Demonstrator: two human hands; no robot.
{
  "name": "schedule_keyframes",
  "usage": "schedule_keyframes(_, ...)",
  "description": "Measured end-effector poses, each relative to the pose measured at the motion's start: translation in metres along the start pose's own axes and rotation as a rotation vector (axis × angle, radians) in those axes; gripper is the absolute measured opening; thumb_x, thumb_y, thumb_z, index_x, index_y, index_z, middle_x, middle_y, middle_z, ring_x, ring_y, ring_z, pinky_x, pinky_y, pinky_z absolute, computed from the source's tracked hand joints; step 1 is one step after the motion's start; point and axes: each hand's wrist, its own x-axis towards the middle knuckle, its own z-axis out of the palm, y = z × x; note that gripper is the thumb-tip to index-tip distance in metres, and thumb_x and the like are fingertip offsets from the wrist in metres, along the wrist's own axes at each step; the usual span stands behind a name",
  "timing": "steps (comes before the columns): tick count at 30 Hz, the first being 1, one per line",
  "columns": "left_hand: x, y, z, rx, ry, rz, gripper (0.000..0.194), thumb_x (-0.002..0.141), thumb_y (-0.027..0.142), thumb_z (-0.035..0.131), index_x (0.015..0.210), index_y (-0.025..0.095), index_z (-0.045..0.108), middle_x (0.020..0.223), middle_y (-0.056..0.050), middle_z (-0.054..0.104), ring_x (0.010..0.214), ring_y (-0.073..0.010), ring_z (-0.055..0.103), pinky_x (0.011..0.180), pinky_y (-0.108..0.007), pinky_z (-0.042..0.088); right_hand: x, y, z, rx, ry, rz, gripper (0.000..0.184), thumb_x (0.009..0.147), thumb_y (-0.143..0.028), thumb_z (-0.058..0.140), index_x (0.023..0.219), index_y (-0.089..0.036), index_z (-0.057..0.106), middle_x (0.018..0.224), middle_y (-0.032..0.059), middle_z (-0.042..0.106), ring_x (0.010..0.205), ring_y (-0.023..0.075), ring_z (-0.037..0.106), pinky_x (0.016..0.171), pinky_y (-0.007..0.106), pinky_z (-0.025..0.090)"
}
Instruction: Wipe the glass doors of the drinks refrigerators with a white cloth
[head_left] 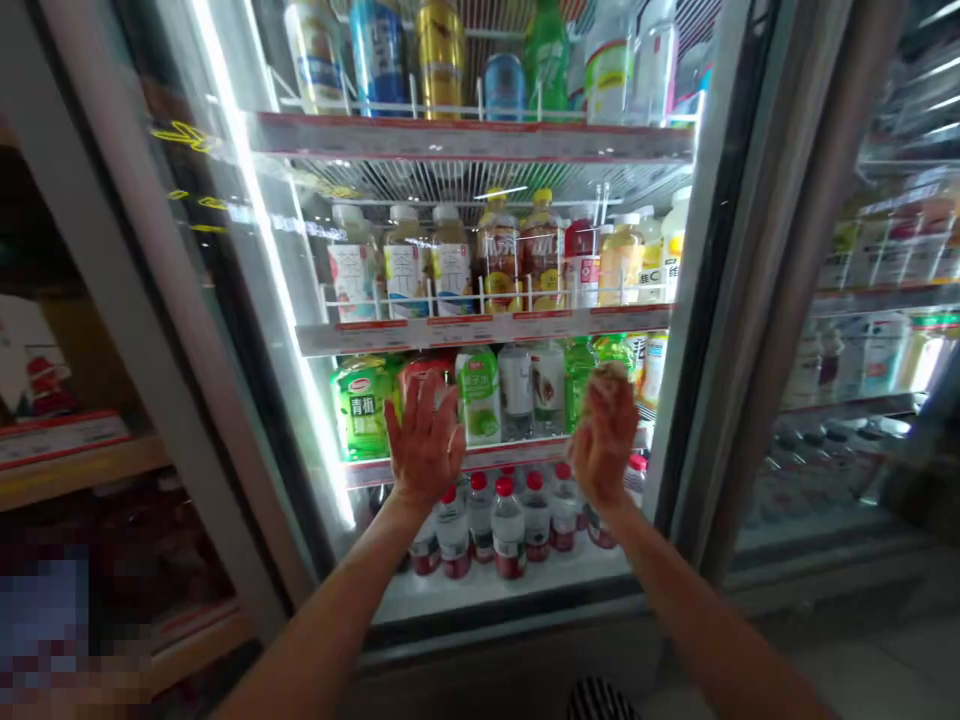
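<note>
My left hand is raised with its fingers spread, flat against or just before the glass door of a lit drinks fridge, and holds nothing. Behind its fingers are a green bottle pack and a red one, partly covered. To the right, my right hand is closed on a crumpled, pale brownish cloth, held at the glass; motion blurs it. Between the two hands, a green-and-white bottle and clear bottles stand on the shelf behind the glass.
Upper shelves hold tea and juice bottles and cans. Red-capped water bottles stand at the bottom. A metal door frame and another fridge section are to the right; a wooden-edged shelf is at left.
</note>
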Motion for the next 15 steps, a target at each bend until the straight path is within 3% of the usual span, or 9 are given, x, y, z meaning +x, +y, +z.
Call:
schedule_keyframes(2,-0.001,-0.001,-0.001,-0.007,-0.015,0.001,0.062,0.083,0.023,0.052,0.14,0.025,0.029,0.149,-0.006,0.022,0.14,-0.0218,0.015,0.115,-0.046,0.004,-0.01,-0.027,0.007,-0.007,-0.066,-0.1,0.066,0.084,-0.015,0.042,0.143,-0.033,0.019,0.152,0.0037,0.016,0.138,0.0262,0.022,0.11,0.051,0.027)
schedule_keyframes(4,-0.003,-0.002,-0.003,-0.018,-0.044,0.006,0.064,0.083,0.023,0.052,0.141,0.027,0.027,0.15,-0.005,0.021,0.14,-0.0221,0.015,0.115,-0.046,0.005,-0.015,-0.027,0.007,-0.025,-0.071,-0.143,0.065,0.084,-0.017,0.045,0.142,-0.035,0.023,0.151,0.0028,0.022,0.136,0.0256,0.029,0.11,0.049,0.028)
schedule_keyframes(9,-0.008,-0.003,-0.001,0.001,-0.033,0.034,0.068,0.083,0.024,0.054,0.143,0.028,0.022,0.151,-0.001,0.016,0.14,-0.0219,0.015,0.116,-0.044,0.005,0.002,0.055,-0.009,-0.09,0.211,0.132,0.053,0.087,-0.016,0.036,0.139,-0.024,0.034,0.149,0.01,0.022,0.134,0.0274,0.031,0.105,0.053,0.034)
schedule_keyframes(11,-0.008,-0.002,0.001,0.016,-0.022,0.023,0.069,0.082,0.025,0.054,0.143,0.03,0.02,0.151,0.001,0.013,0.14,-0.0223,0.015,0.116,-0.045,0.004,0.012,0.064,-0.007,-0.099,0.287,0.202,0.052,0.087,-0.015,0.033,0.139,-0.02,0.034,0.149,0.0125,0.021,0.135,0.0291,0.029,0.104,0.055,0.033)
schedule_keyframes(13,-0.008,-0.001,0.003,0.023,-0.015,0.02,0.07,0.082,0.025,0.055,0.143,0.031,0.02,0.151,0.002,0.012,0.14,-0.0222,0.014,0.116,-0.045,0.003,0.016,0.04,0.001,-0.088,0.271,0.183,0.054,0.086,-0.014,0.036,0.139,-0.023,0.034,0.15,0.0098,0.02,0.136,0.029,0.027,0.105,0.054,0.032)
schedule_keyframes(15,-0.008,-0.001,0.003,0.019,-0.014,0.029,0.069,0.083,0.026,0.054,0.142,0.03,0.021,0.152,0.002,0.011,0.14,-0.0213,0.013,0.116,-0.044,0.003,0.012,-0.004,0.012,-0.047,0.156,0.075,0.056,0.085,-0.014,0.04,0.138,-0.029,0.035,0.151,0.0046,0.018,0.136,0.0272,0.027,0.107,0.052,0.031)
